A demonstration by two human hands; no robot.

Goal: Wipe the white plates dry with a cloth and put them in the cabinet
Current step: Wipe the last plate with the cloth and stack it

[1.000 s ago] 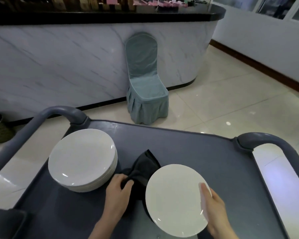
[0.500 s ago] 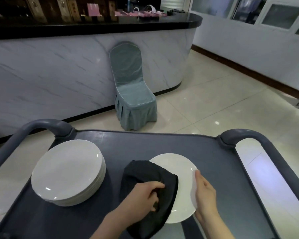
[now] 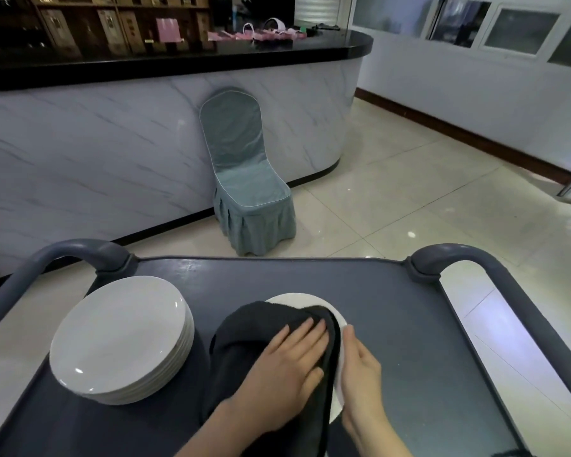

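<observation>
While the left hand (image 3: 287,367) lies flat on the dark cloth (image 3: 244,328), its fingers are straight and close together, so it grasps nothing and only presses the cloth down. Under the cloth is a white plate (image 3: 299,297), which the cloth covers almost completely; only its far edge and a narrow strip of its right rim are visible. The plate is on the near middle part of the grey cart (image 3: 393,324). I cannot tell if it lies flat on the surface or is lifted a little on the near side.

The right hand (image 3: 360,374) is at the right rim of this plate. Its thumb lies along the rim and the other fingers are bent around the edge, so this hand grasps the plate. The two hands are just beside each other, with a fold of the cloth between them.

To the left of the cloth, near it but apart, a stack of white plates (image 3: 119,338) stands on the same cart. The top plate is bare and shows small light reflections.

At the far corners of the cart are two curved grey handles, the left handle (image 3: 63,252) and the right handle (image 3: 475,258). Beyond the cart, a chair (image 3: 244,179) with a grey-green cover stands on the tiled floor (image 3: 409,199), with its back against a marble-pattern counter (image 3: 112,143) that has a black top.
</observation>
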